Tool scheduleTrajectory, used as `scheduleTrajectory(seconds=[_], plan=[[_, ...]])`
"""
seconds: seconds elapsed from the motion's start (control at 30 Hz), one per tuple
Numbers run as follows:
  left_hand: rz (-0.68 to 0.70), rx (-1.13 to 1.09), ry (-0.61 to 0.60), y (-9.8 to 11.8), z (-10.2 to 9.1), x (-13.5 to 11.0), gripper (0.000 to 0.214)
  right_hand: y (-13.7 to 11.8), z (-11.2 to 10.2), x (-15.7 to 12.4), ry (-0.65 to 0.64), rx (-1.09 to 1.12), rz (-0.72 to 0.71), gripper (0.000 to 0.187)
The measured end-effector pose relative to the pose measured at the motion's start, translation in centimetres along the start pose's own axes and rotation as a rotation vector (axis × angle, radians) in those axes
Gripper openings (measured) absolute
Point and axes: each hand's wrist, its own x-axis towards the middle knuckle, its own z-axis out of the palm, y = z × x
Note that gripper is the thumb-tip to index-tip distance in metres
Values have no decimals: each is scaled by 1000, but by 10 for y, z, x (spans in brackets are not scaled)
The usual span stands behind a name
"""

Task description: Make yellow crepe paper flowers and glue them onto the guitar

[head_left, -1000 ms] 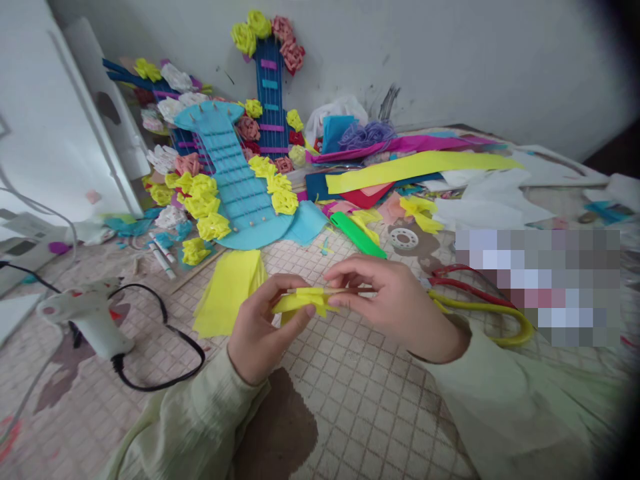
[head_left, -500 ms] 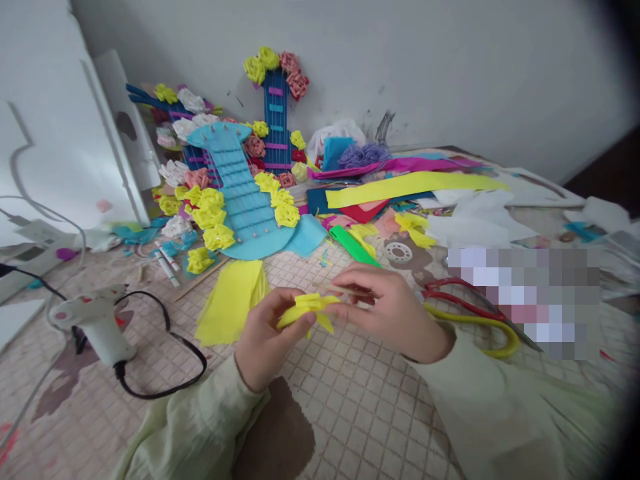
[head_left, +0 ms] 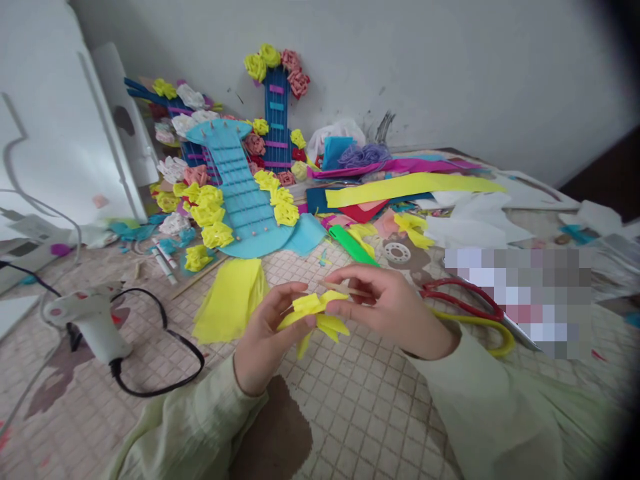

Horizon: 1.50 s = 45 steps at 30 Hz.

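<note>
My left hand (head_left: 273,337) pinches a yellow paper flower (head_left: 310,305) between thumb and fingers; its strips spread out below and to the right. In my right hand (head_left: 387,307) is a thin wooden stick (head_left: 345,288), its tip above the flower. The right thumb presses on one yellow petal, so both hands touch the flower. Just left of my left hand lies a stack of yellow crepe paper (head_left: 227,300). Beyond my right hand rests a green-handled tool (head_left: 353,245), probably a cutter.
A glue gun (head_left: 93,320) with a black cord lies at left. Red-handled scissors (head_left: 463,293) and a yellow loop (head_left: 495,333) are at right. Behind stand a light-blue guitar-shaped piece (head_left: 240,180) and a dark-blue one (head_left: 277,120) with paper flowers. Paper strips (head_left: 415,187) lie at back.
The flower's petals have opened out and shifted, with strips now hanging lower. My right thumb has moved onto a petal. The wooden stick sits slightly higher.
</note>
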Motion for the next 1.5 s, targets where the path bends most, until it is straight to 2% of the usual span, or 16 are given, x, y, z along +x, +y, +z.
scheduleTrajectory(seconds=[0.17, 0.3, 0.4, 0.6, 0.7, 0.9, 1.07, 1.17, 1.27, 1.33, 1.5], plan=[[-24, 40, -193, -3, 1, -3, 25, 2, 5, 1, -13, 129, 45, 27], [-1, 10, -156, -5, 1, -3, 22, -1, -2, 0, 33, 141, 26, 36], [53, -29, -126, -5, 1, -2, 24, -4, -9, -2, 53, 90, -43, 42], [340, 146, -142, -1, -1, -3, 19, -6, -4, -3, -85, 5, -297, 26], [387, 196, -154, -3, -1, -4, 25, -6, 2, -3, -84, 24, -332, 22], [298, 200, -169, -1, 0, -5, 22, -4, 9, 1, -49, 80, -238, 14], [159, -17, -207, 4, -2, -3, 20, -8, 8, 11, -261, 150, -84, 18], [75, -54, -168, 5, -4, -1, 19, -13, 4, 20, -380, 130, -32, 21], [56, -60, -113, 6, -5, 0, 20, -18, -1, 27, -478, -27, -32, 25], [60, -65, -99, 7, -6, 0, 21, -20, -2, 30, -500, -120, -67, 26], [31, 11, -131, 12, -7, 0, 19, -16, 1, 28, -511, -97, -103, 25]])
